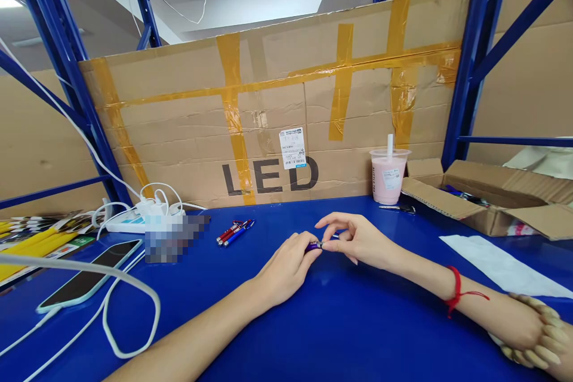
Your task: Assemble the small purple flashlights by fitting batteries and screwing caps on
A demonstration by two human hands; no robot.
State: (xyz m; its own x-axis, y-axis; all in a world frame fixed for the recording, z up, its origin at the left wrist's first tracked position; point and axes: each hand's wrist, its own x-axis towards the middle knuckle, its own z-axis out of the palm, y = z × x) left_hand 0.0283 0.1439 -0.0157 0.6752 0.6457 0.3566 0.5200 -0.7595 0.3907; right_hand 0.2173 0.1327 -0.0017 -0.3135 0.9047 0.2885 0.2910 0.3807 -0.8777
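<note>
Over the middle of the blue tabletop, my left hand [290,265] is closed around a short, shiny purple pen-like tube [313,246], its silvery end pointing right. From the right, my right hand [360,242] pinches at that end with thumb and forefinger, the other fingers curled. A dark blue bit [336,237] shows between the right fingers; whether it belongs to the tube I cannot tell. Left of my hands lie several slim red and blue pen-like tubes [235,232] with metal ends, side by side.
On the left are a phone [92,274], white cables [154,310], a power strip [125,221] and yellow packaged items [45,245]. A pink drink cup [387,179] stands at the back right, near an open cardboard box [487,218] and a white sheet [501,265]. Cardboard [188,149] walls the back.
</note>
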